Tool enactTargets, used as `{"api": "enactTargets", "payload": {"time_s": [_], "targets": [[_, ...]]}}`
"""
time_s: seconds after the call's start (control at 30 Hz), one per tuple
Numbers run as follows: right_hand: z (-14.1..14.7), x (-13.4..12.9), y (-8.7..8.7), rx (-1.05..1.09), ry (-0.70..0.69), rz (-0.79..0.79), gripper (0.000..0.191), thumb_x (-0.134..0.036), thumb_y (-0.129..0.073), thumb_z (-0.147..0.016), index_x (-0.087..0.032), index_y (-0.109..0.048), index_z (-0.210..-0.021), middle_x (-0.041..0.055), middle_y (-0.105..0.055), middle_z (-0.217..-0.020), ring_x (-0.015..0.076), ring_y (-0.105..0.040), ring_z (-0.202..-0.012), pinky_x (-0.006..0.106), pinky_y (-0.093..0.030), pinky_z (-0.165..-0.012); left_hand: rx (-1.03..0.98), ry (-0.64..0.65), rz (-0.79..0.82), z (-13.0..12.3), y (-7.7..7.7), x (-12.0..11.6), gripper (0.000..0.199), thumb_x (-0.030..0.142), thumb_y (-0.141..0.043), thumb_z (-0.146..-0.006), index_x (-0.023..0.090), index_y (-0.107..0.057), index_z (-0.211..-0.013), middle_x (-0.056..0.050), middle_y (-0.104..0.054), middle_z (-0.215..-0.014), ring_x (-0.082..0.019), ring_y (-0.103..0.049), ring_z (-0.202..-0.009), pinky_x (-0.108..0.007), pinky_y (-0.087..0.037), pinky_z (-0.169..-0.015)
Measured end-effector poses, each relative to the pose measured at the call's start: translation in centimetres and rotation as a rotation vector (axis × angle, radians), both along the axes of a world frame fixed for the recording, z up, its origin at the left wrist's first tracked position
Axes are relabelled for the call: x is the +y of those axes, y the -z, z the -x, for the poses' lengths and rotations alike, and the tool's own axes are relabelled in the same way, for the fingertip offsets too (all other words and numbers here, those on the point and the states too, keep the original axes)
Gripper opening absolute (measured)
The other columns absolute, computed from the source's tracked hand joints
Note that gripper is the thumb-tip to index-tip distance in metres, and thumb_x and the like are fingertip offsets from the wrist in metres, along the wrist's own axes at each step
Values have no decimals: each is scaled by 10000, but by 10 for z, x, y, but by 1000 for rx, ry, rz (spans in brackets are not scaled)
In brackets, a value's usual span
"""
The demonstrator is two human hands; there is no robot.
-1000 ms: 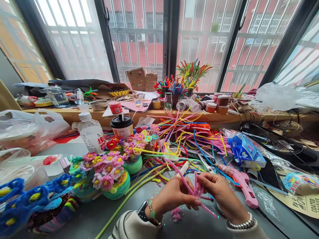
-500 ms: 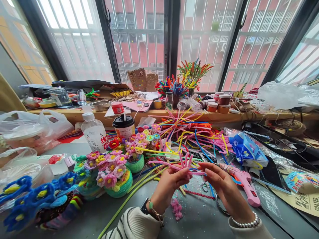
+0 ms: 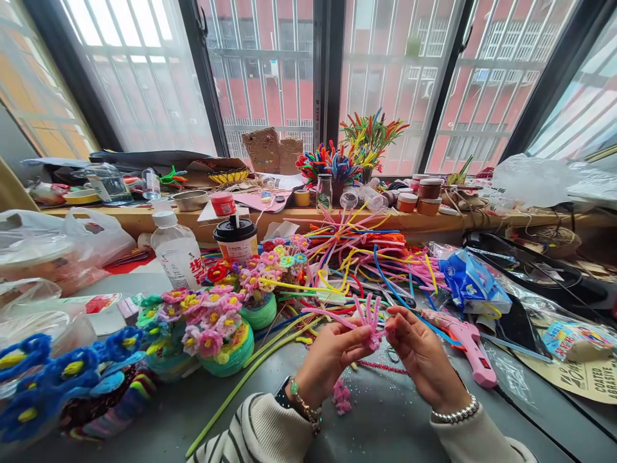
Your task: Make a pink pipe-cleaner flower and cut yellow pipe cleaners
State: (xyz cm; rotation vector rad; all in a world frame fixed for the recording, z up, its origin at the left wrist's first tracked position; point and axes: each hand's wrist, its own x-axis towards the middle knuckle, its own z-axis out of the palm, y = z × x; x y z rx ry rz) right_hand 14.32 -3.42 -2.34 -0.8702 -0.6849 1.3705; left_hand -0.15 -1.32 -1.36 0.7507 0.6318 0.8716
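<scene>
Head view shows the left hand [image 3: 332,355] pinching pink pipe cleaners [image 3: 370,314] between closed fingers above the desk [image 3: 376,434]; the right hand [image 3: 427,361] curls its fingers nearly together just beside them, whether gripping any cannot be told.

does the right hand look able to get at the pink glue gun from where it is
Probably yes: the pink glue gun lies just to the right of the right hand, and nothing bulky shows between them, though that hand is up by the pink pipe cleaners in the left hand.
</scene>
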Motion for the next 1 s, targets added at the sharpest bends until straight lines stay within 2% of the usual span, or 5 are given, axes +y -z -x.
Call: {"api": "enactTargets", "payload": {"time_s": [0.17, 0.43, 0.57, 0.8, 1.0], "targets": [[5, -2, 2, 64, -92, 54, 173, -270, -675, -603, -243, -626, -767, -30, -637, -812, 81, -584, -711, 183, -465, -669, -41, -75, -45, 0, 1, 1, 202, 208, -635, -631, 100, -623, -801, -73, -623, -830, -114, -565, -760, -216, -439, -735], [11, -2, 6, -150, -7, -32, 212, -315, -676, -587, -234, -617, -773, -25, -627, -718, 97, -557, -612, 222, -448, -595, 97, -88, -86, 0, 1, 0, 259, 266, -675, -569, 92, -626, -754, -72, -628, -763, -130, -570, -683, -256, -448, -683], [12, -5, 4, -409, 138, -190, 147, -285, -640, -635, -217, -601, -759, -31, -597, -648, 103, -542, -597, 230, -447, -593, 151, -153, -94, 1, 0, 1, 290, 269, -679, -560, 85, -614, -774, -79, -620, -783, -138, -571, -685, -262, -453, -658], [9, -10, 3, -1066, 355, -528, 132, -221, -530, -720, -217, -622, -814, 37, -625, -779, 175, -563, -729, 321, -449, -692, 90, -219, -75, 0, -1, 1, 335, 271, -664, -583, 102, -568, -856, -67, -620, -776, -133, -577, -704, -262, -458, -685], [9, -8, 6, -1282, 397, -691, 193, -166, -491, -739, -235, -601, -883, 41, -619, -773, 178, -557, -753, 329, -448, -699, 147, -310, -107, -2, 1, 2, 345, 274, -694, -531, 120, -517, -784, 15, -565, -590, -90, -538, -553, -240, -462, -584]]}}
